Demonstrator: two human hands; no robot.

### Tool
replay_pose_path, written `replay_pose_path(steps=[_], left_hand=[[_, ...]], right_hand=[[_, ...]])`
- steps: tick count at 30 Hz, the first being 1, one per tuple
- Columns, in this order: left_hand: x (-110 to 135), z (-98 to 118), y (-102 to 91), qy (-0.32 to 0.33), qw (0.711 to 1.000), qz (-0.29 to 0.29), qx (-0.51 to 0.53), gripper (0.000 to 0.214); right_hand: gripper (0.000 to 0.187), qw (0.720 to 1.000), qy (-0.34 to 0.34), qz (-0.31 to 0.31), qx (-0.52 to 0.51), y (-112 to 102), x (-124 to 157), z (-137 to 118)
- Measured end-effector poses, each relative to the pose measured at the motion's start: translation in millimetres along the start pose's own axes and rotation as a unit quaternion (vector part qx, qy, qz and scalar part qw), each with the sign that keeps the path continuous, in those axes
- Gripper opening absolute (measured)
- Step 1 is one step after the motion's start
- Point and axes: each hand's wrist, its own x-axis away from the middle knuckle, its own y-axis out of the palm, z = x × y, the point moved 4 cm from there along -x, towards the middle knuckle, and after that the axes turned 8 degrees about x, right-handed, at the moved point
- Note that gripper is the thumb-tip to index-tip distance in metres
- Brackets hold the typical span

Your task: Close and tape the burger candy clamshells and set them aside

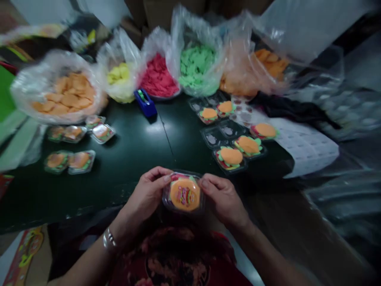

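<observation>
Between my hands, in front of my body at the table's near edge, is a clear plastic box (184, 194) with a toy burger inside. A printed burger picture shows on its top over the orange bun. My left hand (149, 188) pinches the box's left corner with thumb and fingers. On the opposite side my right hand (222, 194) grips the right corner, thumb on top. The undersides of the fingers are hidden. To the right stand open clear boxes with burgers, the nearest being an orange-bunned burger (230, 157) on green and red layers.
Along the back are plastic bags of orange pieces (71, 93), yellow pieces (119, 73), red pieces (157, 75) and green pieces (197, 63). A blue tape dispenser (145, 104) stands mid-table. Closed burger boxes (80, 161) lie left. A printed sticker sheet (309, 147) hangs over the right edge.
</observation>
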Motion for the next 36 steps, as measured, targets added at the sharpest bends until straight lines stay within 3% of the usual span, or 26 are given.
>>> replay_pose_path(steps=[2,4,8,13,18,20,22,26,28,30,33,36], left_hand=[[-2,32,0.1,0.064,0.998,-0.018,-0.009,0.026],[-3,54,-4.9,0.083,0.995,-0.042,-0.034,0.034],[-7,68,-27.8,0.113,0.990,-0.030,-0.074,0.037],[-19,61,-48.1,0.222,0.973,0.037,0.048,0.033],[-26,39,-53.1,0.252,0.956,0.090,0.117,0.043],[-24,36,-56.5,0.243,0.958,0.097,0.121,0.043],[-21,41,-60.8,0.217,0.968,0.086,0.096,0.040],[-20,64,-64.5,0.091,0.996,-0.013,-0.024,0.035],[-23,73,-65.0,0.024,0.993,-0.062,-0.093,0.037],[-29,81,-67.8,-0.005,0.988,-0.072,-0.137,0.037],[-42,88,-75.1,0.028,0.993,-0.040,-0.110,0.036],[-53,88,-85.6,0.074,0.997,0.002,-0.037,0.040]], right_hand=[[0.043,0.998,-0.032,-0.032,-0.030,17,-32,-15],[0.043,0.995,-0.043,-0.085,-0.030,36,-60,-27],[0.046,0.984,-0.045,-0.162,0.050,65,-93,-38],[0.043,0.977,-0.104,-0.082,0.170,75,-101,-34],[0.043,0.982,-0.099,-0.018,0.158,75,-105,-15],[0.043,0.985,-0.085,-0.056,0.139,77,-112,-12],[0.045,0.982,-0.063,-0.134,0.116,80,-121,-13],[0.047,0.952,-0.027,-0.280,0.118,90,-144,-23],[0.045,0.931,-0.019,-0.336,0.143,99,-155,-29],[0.041,0.915,-0.019,-0.362,0.179,105,-170,-35],[0.032,0.927,-0.041,-0.291,0.232,103,-208,-44],[0.024,0.956,-0.078,-0.093,0.267,86,-260,-52]])
